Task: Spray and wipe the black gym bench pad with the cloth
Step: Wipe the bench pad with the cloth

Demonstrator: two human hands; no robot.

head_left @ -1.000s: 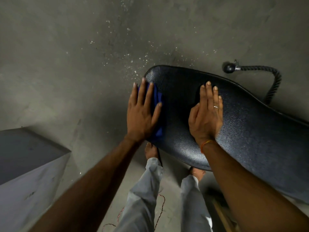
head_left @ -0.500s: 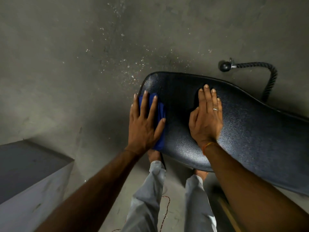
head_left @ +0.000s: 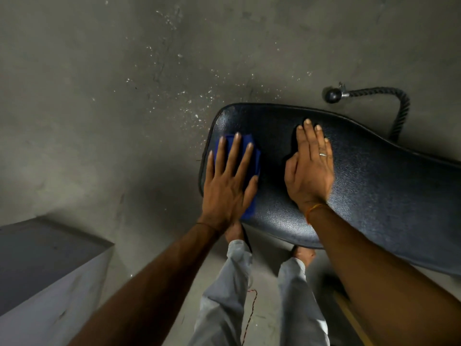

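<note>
The black gym bench pad [head_left: 374,191] stretches from the middle of the view to the right edge, its textured surface shiny. A folded blue cloth [head_left: 252,148] lies on the pad's left end. My left hand [head_left: 227,186] presses flat on the cloth with fingers spread, covering most of it. My right hand [head_left: 309,171] rests flat on the pad to the right of the cloth, fingers together, a ring on one finger, holding nothing. No spray bottle is in view.
A grey concrete floor with white specks [head_left: 174,96] surrounds the bench. A black rope handle with a ball end [head_left: 369,92] lies beyond the pad. A grey box [head_left: 42,265] stands at lower left. My legs and bare feet [head_left: 234,233] are below the pad's near edge.
My left hand has slid the blue cloth back along the pad's left end, toward the near edge. My right hand has stayed pressed on the pad.
</note>
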